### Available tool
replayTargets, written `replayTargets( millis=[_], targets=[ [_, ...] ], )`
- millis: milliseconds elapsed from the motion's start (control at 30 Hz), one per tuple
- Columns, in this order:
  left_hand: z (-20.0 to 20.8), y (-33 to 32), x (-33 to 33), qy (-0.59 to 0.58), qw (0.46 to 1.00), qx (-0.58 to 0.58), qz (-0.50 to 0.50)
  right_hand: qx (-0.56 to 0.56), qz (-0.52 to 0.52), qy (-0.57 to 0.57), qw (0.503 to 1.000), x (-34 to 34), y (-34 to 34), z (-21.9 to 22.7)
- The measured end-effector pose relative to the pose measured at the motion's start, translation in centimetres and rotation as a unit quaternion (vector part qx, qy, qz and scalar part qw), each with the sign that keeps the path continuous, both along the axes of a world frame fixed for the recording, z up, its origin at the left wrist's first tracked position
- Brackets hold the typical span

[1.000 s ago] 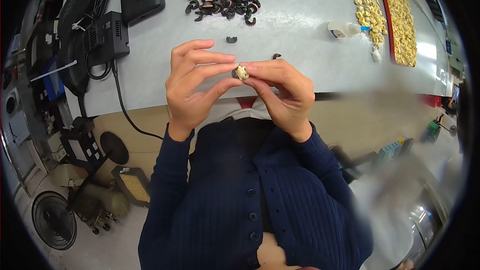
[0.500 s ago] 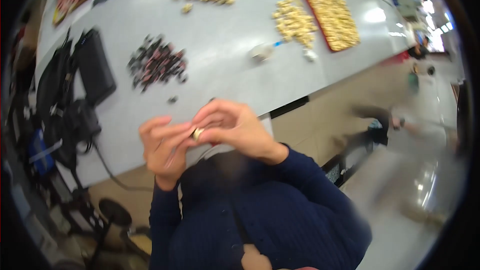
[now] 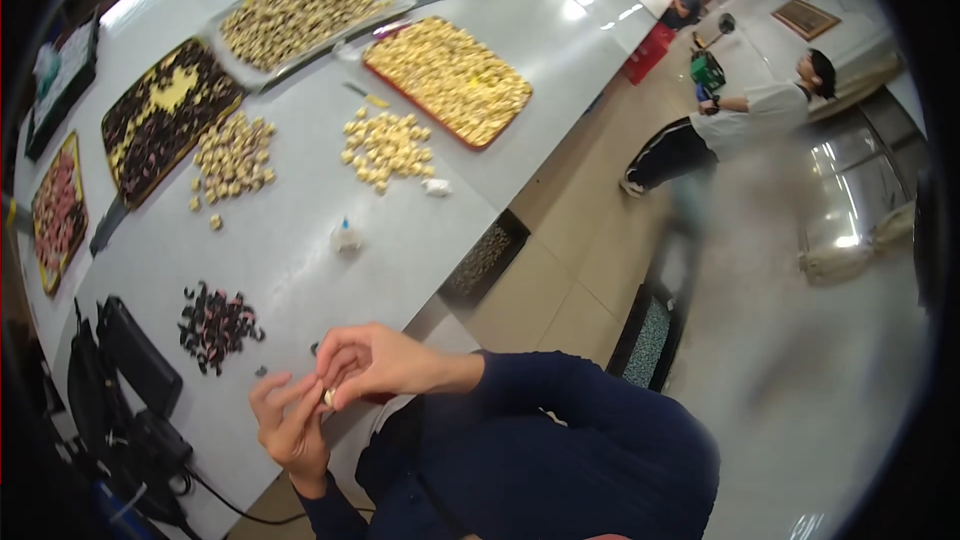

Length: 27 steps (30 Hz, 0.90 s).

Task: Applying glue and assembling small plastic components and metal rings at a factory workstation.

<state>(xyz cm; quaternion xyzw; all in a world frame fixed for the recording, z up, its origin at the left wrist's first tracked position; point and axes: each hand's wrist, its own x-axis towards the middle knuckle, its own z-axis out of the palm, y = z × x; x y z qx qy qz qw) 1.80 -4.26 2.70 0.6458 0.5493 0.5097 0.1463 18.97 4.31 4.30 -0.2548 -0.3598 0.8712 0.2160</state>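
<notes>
A tiny cream-coloured piece sits at the meeting fingertips of both hands, above the table's near edge. My right hand pinches it between thumb and fingers. From the other side, the thumb and index finger of my left hand press on it, its other fingers spread. Fingers partly cover the piece, so its exact kind is unclear. Just beyond the hands lies a pile of small curved black pieces, some showing pink. A stray black piece rests nearer my left hand.
Farther off are two piles of cream pieces, a small white blue-tipped bottle and a red-edged tray. Black electronics with cables lie at left. At right, a person carries something green.
My view has swung toward the right and far side, showing more trays and the person. Both hands appear lower and farther left in view, still together at the small piece.
</notes>
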Motion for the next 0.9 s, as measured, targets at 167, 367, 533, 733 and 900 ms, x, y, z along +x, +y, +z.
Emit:
replayTargets(
  millis=[167, 367, 533, 733, 900],
  targets=[
    [0.3, 0.3, 0.5, -0.021, 1.000, -0.003, -0.004, 0.039, -0.004, -0.009, 0.999, 0.2, -0.1, -0.1],
    [0.7, 0.5, 0.9, -0.057, 0.997, 0.053, -0.009, 0.042, 0.002, -0.035, 0.998, 0.8, -0.2, 1.2],
    [0.7, -0.2, 1.2, -0.160, 0.987, 0.008, -0.008, 0.055, -0.022, -0.063, 0.996, 0.8, -0.6, 1.1],
    [0.8, 0.1, 1.6, -0.232, 0.972, 0.015, -0.046, 0.014, -0.020, -0.025, 0.999, 1.2, -0.8, 1.5],
    [1.7, -0.1, 1.8, -0.226, 0.973, 0.022, -0.047, 0.026, -0.012, -0.066, 0.997, 1.7, -1.5, 2.0]
  ],
)
